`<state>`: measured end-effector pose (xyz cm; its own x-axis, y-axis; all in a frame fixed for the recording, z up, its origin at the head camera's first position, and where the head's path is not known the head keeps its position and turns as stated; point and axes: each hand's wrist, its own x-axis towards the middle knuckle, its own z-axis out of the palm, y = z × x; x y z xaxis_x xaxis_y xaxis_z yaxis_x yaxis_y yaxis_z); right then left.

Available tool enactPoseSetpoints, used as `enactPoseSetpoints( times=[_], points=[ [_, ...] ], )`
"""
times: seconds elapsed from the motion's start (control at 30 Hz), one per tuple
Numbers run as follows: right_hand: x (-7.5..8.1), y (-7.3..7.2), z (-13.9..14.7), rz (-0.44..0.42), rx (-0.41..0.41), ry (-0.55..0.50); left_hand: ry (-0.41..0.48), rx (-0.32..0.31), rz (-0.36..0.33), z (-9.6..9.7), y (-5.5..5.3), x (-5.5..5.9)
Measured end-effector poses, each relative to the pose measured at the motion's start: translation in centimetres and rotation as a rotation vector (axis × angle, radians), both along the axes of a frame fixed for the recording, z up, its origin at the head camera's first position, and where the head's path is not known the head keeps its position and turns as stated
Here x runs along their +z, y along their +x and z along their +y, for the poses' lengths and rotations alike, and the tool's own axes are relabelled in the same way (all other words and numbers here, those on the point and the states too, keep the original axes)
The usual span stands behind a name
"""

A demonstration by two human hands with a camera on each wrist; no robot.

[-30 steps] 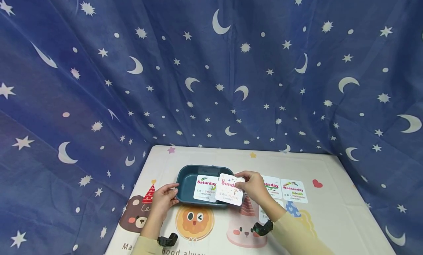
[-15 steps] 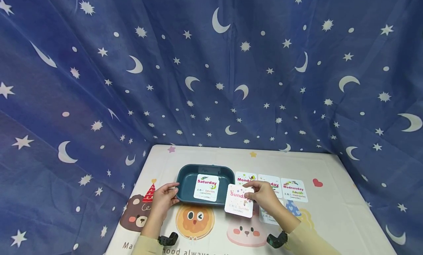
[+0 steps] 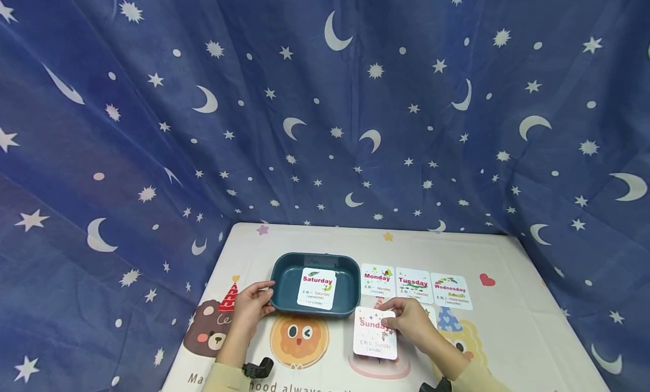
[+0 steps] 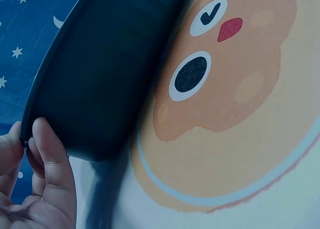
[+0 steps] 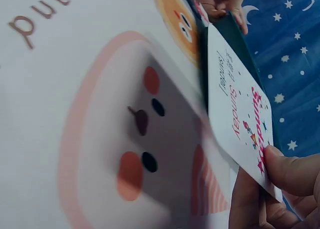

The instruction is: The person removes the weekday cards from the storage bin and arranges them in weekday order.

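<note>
My left hand (image 3: 250, 306) pinches the left rim of a dark teal rectangular tray (image 3: 287, 285), thumb on one side and fingers on the other in the left wrist view. A white Saturday card (image 3: 317, 289) lies inside the tray. Between thumb and fingers, my right hand (image 3: 415, 325) grips a white Sunday card (image 3: 373, 342) by its right edge, just in front of the tray's right corner. In the right wrist view that Sunday card (image 5: 235, 96) is tilted, held over the tablecloth and casting a shadow there.
Right of the tray lie a Monday card (image 3: 378, 280), a Tuesday card (image 3: 413, 285) and a Wednesday card (image 3: 451, 291) in a row. Below them another card (image 3: 430, 311) is mostly hidden by the right hand. A starry blue curtain (image 3: 325, 127) stands behind the printed tablecloth.
The right hand has carried the Sunday card from over the tray to the right and nearer the front, uncovering the Monday card. The left hand stays at the rim.
</note>
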<state>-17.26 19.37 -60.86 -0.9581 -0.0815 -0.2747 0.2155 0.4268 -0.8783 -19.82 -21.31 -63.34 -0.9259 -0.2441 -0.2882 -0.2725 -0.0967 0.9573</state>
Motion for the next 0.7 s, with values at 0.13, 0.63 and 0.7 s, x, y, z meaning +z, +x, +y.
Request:
enactPoseSetpoints(
  times=[0.13,0.63,0.7],
  points=[
    [-0.5,0.7,0.4,-0.025,0.003,-0.026,-0.001,-0.004,-0.003,0.0,0.0,-0.2],
    [-2.9,3.4,-0.1,0.031,0.020,0.133,-0.013,-0.015,-0.013,-0.1,0.1,0.2],
    [-3.0,3.4,-0.3,0.050,0.009,0.173,-0.010,-0.016,-0.012,-0.1,0.0,0.2]
  ],
)
